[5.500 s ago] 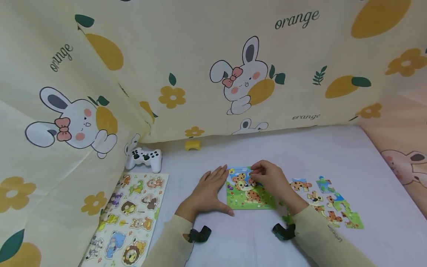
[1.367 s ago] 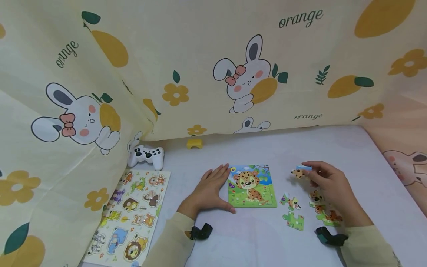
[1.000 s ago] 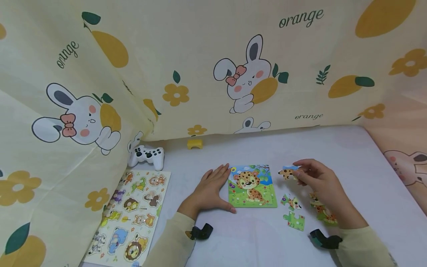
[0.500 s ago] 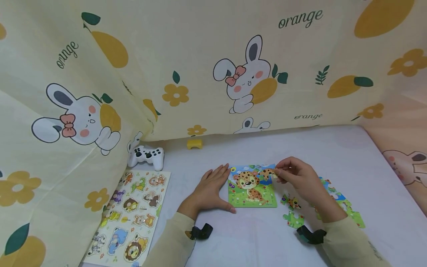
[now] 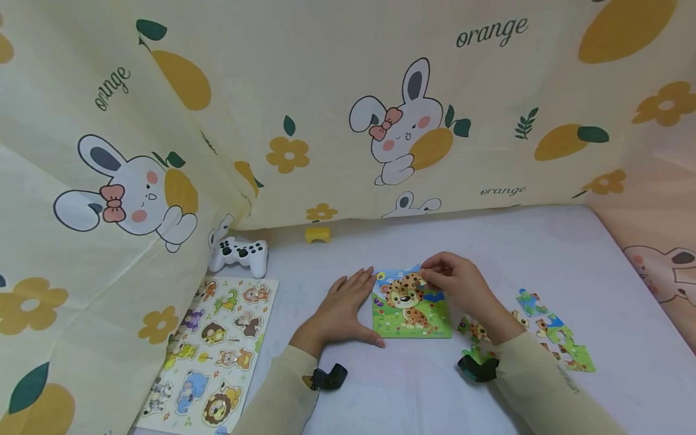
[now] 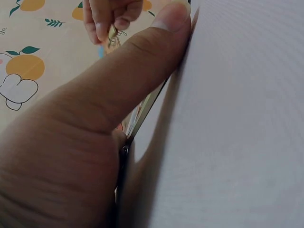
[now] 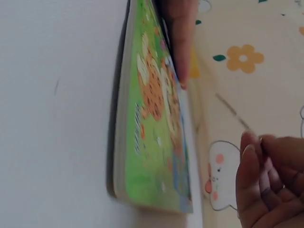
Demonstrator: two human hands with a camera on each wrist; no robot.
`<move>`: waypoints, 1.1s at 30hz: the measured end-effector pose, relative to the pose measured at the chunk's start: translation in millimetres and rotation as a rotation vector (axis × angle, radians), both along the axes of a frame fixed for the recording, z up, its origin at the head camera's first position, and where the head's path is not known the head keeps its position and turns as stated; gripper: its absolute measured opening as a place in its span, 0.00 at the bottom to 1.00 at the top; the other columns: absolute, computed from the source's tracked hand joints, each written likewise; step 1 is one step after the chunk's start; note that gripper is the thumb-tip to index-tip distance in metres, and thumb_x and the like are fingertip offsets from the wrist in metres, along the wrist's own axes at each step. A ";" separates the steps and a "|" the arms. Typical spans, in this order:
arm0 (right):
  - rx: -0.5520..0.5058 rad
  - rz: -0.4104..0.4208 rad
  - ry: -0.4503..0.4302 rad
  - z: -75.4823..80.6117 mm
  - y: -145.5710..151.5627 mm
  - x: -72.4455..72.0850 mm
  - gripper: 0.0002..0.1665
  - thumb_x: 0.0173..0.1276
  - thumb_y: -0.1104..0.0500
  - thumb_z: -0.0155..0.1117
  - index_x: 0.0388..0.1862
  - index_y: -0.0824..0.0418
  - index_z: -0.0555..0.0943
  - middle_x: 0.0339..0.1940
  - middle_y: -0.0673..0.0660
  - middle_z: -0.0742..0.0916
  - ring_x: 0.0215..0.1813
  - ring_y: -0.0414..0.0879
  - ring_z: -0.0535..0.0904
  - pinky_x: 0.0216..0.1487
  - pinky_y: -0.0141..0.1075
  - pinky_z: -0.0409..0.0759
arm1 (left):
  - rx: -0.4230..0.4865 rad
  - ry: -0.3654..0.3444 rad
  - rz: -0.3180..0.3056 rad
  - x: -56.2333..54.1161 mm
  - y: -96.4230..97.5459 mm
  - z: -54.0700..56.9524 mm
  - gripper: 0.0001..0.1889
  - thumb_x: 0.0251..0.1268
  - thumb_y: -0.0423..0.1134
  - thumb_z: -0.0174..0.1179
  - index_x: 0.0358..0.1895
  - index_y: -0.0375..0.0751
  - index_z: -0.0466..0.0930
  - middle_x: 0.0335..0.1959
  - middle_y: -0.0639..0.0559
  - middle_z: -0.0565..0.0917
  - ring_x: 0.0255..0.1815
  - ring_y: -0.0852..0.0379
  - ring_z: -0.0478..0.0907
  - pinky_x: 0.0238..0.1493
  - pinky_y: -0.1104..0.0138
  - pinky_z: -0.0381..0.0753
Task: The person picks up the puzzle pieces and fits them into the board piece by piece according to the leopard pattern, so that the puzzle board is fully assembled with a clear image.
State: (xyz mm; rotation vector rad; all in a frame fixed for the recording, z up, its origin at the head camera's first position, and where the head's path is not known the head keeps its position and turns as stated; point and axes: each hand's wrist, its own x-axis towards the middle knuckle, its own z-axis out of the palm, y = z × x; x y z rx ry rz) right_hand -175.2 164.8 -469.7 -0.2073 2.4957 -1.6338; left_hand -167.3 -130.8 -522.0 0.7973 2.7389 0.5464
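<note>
Gently, then: with the right hand (image 5: 455,283) pinching the spotted puzzle piece (image 5: 414,281) between thumb and curled fingertips, right over the top of the puzzle board (image 5: 411,319), lower flat rather than tilted, matching spots to the printed leopard's head before letting go. Turn at the fingertips, not from the wrist, and seat one knob first, then press down the rest with a straight finger. Probably better not to force anything, given thin card likely to bend or buckle. Hard to tell from the right wrist view, blurred and edge-on to the board, whether touching the surface already or hovering just over it. Brace with the left hand (image 5: 341,309), lying spread and flat on the bench (image 5: 489,235) against the board's left edge, thumb (image 6: 142,90) stretched along that edge. Lean on it lightly to stop any sliding leftward under the push. Mind the sleeve (image 5: 544,386) over the loose pieces (image 5: 474,329) lying just beside the board's near right corner, and leave alone the bigger cluster of pieces (image 5: 554,338) further right. Well apart and out of the way to the left: an animal sheet (image 5: 214,344), a white game controller (image 5: 237,254) and a small yellow block (image 5: 316,234) at the foot of the rabbit-print cloth (image 5: 326,90).
</note>
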 end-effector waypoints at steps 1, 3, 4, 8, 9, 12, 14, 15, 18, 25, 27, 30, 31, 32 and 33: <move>0.001 -0.004 -0.018 -1.4 -2.9 -2.0 0.11 0.82 0.62 0.68 0.55 0.68 0.84 0.45 0.61 0.89 0.45 0.55 0.89 0.48 0.41 0.91 | 0.000 0.000 0.000 -0.1 -0.3 -0.3 0.77 0.42 0.83 0.75 0.91 0.48 0.46 0.91 0.60 0.39 0.89 0.62 0.31 0.86 0.53 0.33; 0.004 -0.009 -0.045 -3.9 -8.3 -5.5 0.11 0.83 0.63 0.68 0.56 0.69 0.84 0.45 0.61 0.89 0.45 0.54 0.89 0.48 0.40 0.91 | 0.002 -0.001 0.000 -0.3 -0.9 -0.7 0.78 0.42 0.83 0.75 0.91 0.48 0.45 0.91 0.61 0.39 0.89 0.62 0.31 0.86 0.52 0.33; 0.005 -0.009 -0.057 -5.1 -11.0 -6.9 0.11 0.83 0.63 0.67 0.56 0.70 0.84 0.45 0.61 0.89 0.45 0.54 0.89 0.48 0.40 0.91 | 0.001 -0.002 -0.001 -0.4 -1.1 -1.0 0.78 0.42 0.84 0.75 0.91 0.48 0.45 0.91 0.61 0.38 0.89 0.63 0.30 0.86 0.53 0.33; 0.020 -0.006 -0.104 -8.6 -19.9 -10.3 0.10 0.83 0.65 0.67 0.56 0.70 0.84 0.45 0.61 0.90 0.43 0.53 0.88 0.46 0.40 0.91 | 0.000 0.001 -0.003 -0.6 -2.0 -2.1 0.77 0.42 0.84 0.74 0.91 0.47 0.45 0.90 0.62 0.38 0.88 0.63 0.30 0.86 0.53 0.33; 0.035 -0.004 -0.111 -9.3 -21.4 -10.7 0.10 0.83 0.64 0.67 0.56 0.70 0.84 0.44 0.60 0.90 0.43 0.52 0.88 0.46 0.40 0.91 | 0.000 0.002 -0.004 -0.6 -2.0 -2.2 0.77 0.42 0.84 0.74 0.91 0.47 0.45 0.90 0.62 0.38 0.89 0.63 0.30 0.86 0.53 0.33; 0.111 -0.002 -0.115 -9.8 -24.1 -10.3 0.10 0.83 0.62 0.68 0.55 0.68 0.85 0.44 0.59 0.90 0.43 0.51 0.87 0.47 0.41 0.89 | 0.003 0.003 -0.006 -0.6 -1.5 -1.8 0.77 0.42 0.84 0.74 0.91 0.47 0.46 0.91 0.61 0.38 0.89 0.61 0.31 0.86 0.52 0.33; 0.182 0.004 -0.101 -9.3 -24.8 -9.3 0.12 0.83 0.59 0.68 0.56 0.66 0.85 0.45 0.58 0.90 0.46 0.52 0.86 0.50 0.45 0.88 | 0.003 0.004 -0.005 -0.6 -1.3 -1.3 0.77 0.42 0.84 0.74 0.91 0.47 0.46 0.91 0.60 0.39 0.89 0.61 0.32 0.86 0.52 0.34; 0.220 0.008 -0.088 -8.8 -24.8 -8.5 0.13 0.83 0.58 0.68 0.57 0.65 0.86 0.46 0.58 0.90 0.48 0.53 0.86 0.52 0.47 0.87 | 0.003 0.004 -0.003 -0.5 -1.3 -1.0 0.77 0.42 0.83 0.75 0.91 0.47 0.46 0.91 0.60 0.39 0.89 0.61 0.32 0.86 0.52 0.34; 0.339 0.016 -0.028 -6.8 -24.1 -5.6 0.15 0.83 0.56 0.67 0.59 0.65 0.86 0.50 0.59 0.89 0.53 0.57 0.85 0.56 0.54 0.85 | -0.002 0.004 0.001 0.0 -0.9 -0.5 0.77 0.42 0.83 0.75 0.91 0.48 0.46 0.91 0.60 0.40 0.89 0.61 0.31 0.86 0.52 0.34; 0.471 0.168 0.149 -0.5 -24.6 4.1 0.16 0.82 0.60 0.68 0.62 0.67 0.86 0.59 0.64 0.88 0.63 0.64 0.82 0.66 0.63 0.80 | -0.001 0.008 -0.003 0.6 -1.1 -0.7 0.77 0.42 0.83 0.76 0.91 0.47 0.46 0.91 0.60 0.40 0.89 0.62 0.31 0.86 0.53 0.34; 0.516 0.277 0.172 -1.2 -25.7 7.6 0.19 0.82 0.60 0.67 0.66 0.67 0.86 0.67 0.65 0.86 0.70 0.67 0.79 0.72 0.65 0.75 | -0.002 0.013 -0.007 0.5 -1.2 -0.7 0.77 0.42 0.83 0.76 0.91 0.47 0.46 0.91 0.59 0.40 0.89 0.62 0.32 0.86 0.53 0.34; 0.616 0.428 0.209 -2.5 -27.0 13.1 0.26 0.82 0.57 0.67 0.73 0.67 0.82 0.77 0.66 0.79 0.78 0.70 0.71 0.75 0.68 0.68 | -0.002 0.013 -0.013 0.1 -1.2 -0.6 0.77 0.43 0.83 0.75 0.91 0.46 0.46 0.91 0.59 0.41 0.89 0.61 0.32 0.86 0.53 0.34; 0.645 0.458 0.213 -3.3 -27.2 14.6 0.29 0.82 0.55 0.68 0.75 0.67 0.80 0.79 0.65 0.77 0.79 0.70 0.68 0.75 0.69 0.68 | -0.003 0.014 -0.014 -0.1 -1.2 -0.9 0.77 0.43 0.83 0.75 0.91 0.46 0.46 0.91 0.58 0.41 0.89 0.61 0.32 0.86 0.53 0.34; 0.670 0.476 0.210 -3.7 -27.3 16.3 0.31 0.82 0.54 0.68 0.77 0.66 0.79 0.81 0.65 0.75 0.81 0.70 0.66 0.75 0.70 0.67 | -0.005 0.014 -0.015 -0.3 -1.0 -1.1 0.77 0.43 0.83 0.75 0.91 0.46 0.46 0.91 0.58 0.41 0.89 0.60 0.32 0.86 0.52 0.34; 0.688 0.488 0.214 -3.8 -27.3 17.5 0.32 0.82 0.53 0.68 0.78 0.66 0.78 0.82 0.64 0.74 0.81 0.71 0.65 0.75 0.71 0.67 | -0.005 0.013 -0.014 -0.4 -1.0 -1.3 0.77 0.43 0.83 0.75 0.91 0.46 0.46 0.91 0.58 0.41 0.89 0.61 0.32 0.86 0.52 0.34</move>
